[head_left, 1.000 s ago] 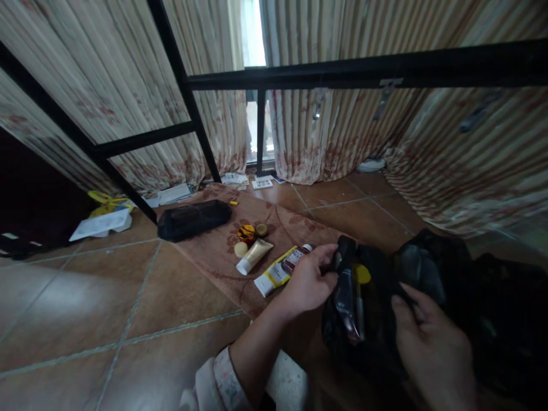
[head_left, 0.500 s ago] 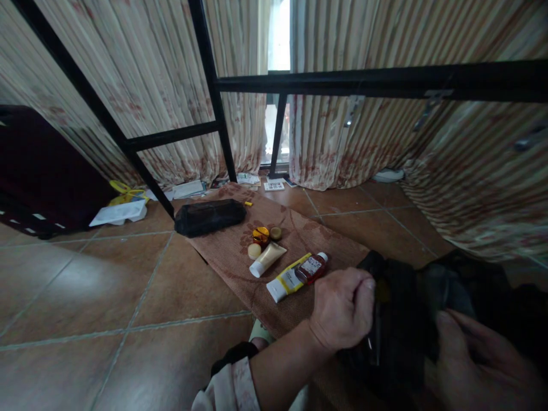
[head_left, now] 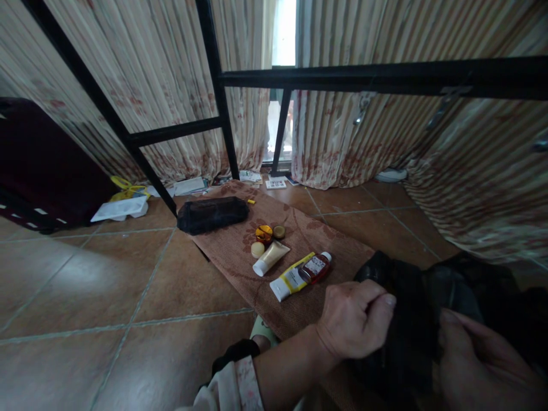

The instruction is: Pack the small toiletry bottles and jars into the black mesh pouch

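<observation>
Just beyond the left hand, clamped on a black bag, a red bottle overlaps a yellow tube, while the right hand pinches the bag's opposite side

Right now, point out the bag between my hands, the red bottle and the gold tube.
Bag [head_left: 411,325]: head view, on its dark middle.
Red bottle [head_left: 315,266]: head view, on its pale label.
Gold tube [head_left: 273,257]: head view, middle of its body.

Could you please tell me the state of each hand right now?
Left hand: closed, holding the edge of the black bag.
Right hand: curled at the black bag; too dark to tell its grip.
</observation>
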{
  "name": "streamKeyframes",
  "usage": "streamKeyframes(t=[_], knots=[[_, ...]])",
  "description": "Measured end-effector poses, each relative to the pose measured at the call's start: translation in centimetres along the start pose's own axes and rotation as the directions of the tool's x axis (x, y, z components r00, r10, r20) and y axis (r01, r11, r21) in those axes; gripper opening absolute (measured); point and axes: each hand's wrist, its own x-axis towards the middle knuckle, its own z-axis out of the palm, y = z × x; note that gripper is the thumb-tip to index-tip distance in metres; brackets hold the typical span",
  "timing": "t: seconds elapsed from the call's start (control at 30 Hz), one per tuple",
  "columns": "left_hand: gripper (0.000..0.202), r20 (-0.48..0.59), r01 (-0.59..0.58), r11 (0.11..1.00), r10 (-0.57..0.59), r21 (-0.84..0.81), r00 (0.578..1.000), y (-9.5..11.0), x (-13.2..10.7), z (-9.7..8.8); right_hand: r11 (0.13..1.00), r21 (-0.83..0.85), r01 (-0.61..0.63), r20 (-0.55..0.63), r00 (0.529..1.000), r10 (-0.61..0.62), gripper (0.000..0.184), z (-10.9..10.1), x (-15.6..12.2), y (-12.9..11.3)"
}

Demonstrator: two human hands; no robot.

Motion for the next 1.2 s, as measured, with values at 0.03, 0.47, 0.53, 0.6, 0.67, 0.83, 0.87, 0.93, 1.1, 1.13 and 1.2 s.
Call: streamKeyframes(t=[0.03,0.47,0.53,0.6,0.67,0.83,0.87,0.93,1.1,1.13,1.2], knots=[[0.026,0.007,0.019,1.0,-0.019,-0.002,1.0,-0.1,0.0,0.0,0.999,-0.019,-0.05,-0.011,0.999,0.05,0.034,0.0,-0.1,-0.2],[0.028,0.043,0.186,0.982,-0.185,-0.018,0.982,-0.7,0.6,-0.5,0.978,-0.054,-0.2,0.007,0.98,0.201,0.036,0.0,-0.6,-2.0],[0.028,0.045,0.201,0.98,-0.2,-0.011,0.979,-0.8,0.6,-0.5,0.979,-0.029,-0.202,0.015,0.979,0.202,0.037,-0.1,-0.5,-1.8],[0.027,0.045,0.211,0.977,-0.21,-0.007,0.977,-0.9,0.6,-0.5,0.982,-0.015,-0.19,0.018,0.982,0.19,0.038,-0.1,-0.5,-1.5],[0.026,0.044,0.222,0.975,-0.222,0.002,0.974,-1.1,0.6,-0.6,0.984,-0.008,-0.175,0.024,0.984,0.176,0.037,-0.1,-0.4,-1.3],[0.025,-0.011,0.25,0.964,-0.25,0.094,0.968,-2.2,1.2,-1.5,0.982,-0.001,-0.187,0.014,0.982,0.187,0.037,-0.1,-0.4,-1.2],[0.024,-0.042,0.269,0.955,-0.265,0.126,0.963,-2.7,1.6,-2.1,0.982,-0.009,-0.187,0.015,0.982,0.187,0.037,-0.1,-0.4,-1.1],[0.022,-0.125,0.361,0.908,-0.341,0.213,0.932,-4.0,2.5,-4.0,0.982,-0.019,-0.187,0.028,0.982,0.188,0.037,-0.2,-0.4,-0.9],[0.026,-0.35,0.693,0.511,-0.613,0.508,0.708,-7.9,3.5,-11.4,0.977,0.033,-0.209,0.042,0.977,0.207,0.042,-0.3,-0.3,-1.1],[0.03,-0.373,0.717,0.461,-0.633,0.522,0.679,-8.5,3.3,-12.8,0.978,0.028,-0.207,0.036,0.978,0.206,0.041,-0.3,-0.3,-1.3],[0.037,-0.388,0.749,0.379,-0.678,0.544,0.625,-9.5,2.7,-15.0,0.98,-0.007,-0.199,0.026,0.98,0.199,0.037,-0.3,-0.3,-1.9]])
